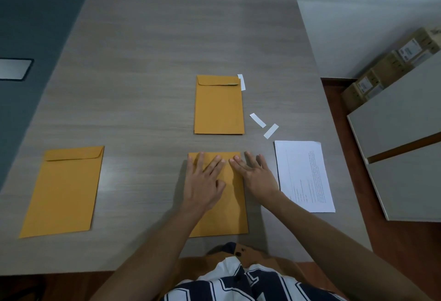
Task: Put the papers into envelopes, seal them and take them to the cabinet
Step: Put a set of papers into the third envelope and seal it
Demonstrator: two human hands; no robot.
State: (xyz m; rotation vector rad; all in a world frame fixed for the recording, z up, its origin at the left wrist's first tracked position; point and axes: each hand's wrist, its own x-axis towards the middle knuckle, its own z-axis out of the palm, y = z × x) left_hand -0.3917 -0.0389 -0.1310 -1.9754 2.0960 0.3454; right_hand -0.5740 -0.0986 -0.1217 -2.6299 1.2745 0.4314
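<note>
On the table point(143, 38), the left hand point(202, 181) and right hand point(253, 176) lie flat with fingers spread, pressing the near envelope point(235, 205) shut. Two more envelopes look closed; papers point(303, 174) beside the right hand still wait.

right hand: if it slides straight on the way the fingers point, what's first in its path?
The right hand lies flat, fingers pointing away and slightly left. Sliding on, it would likely leave the near envelope and meet bare table, then the far envelope. The paper strips lie slightly right of that line.
</note>
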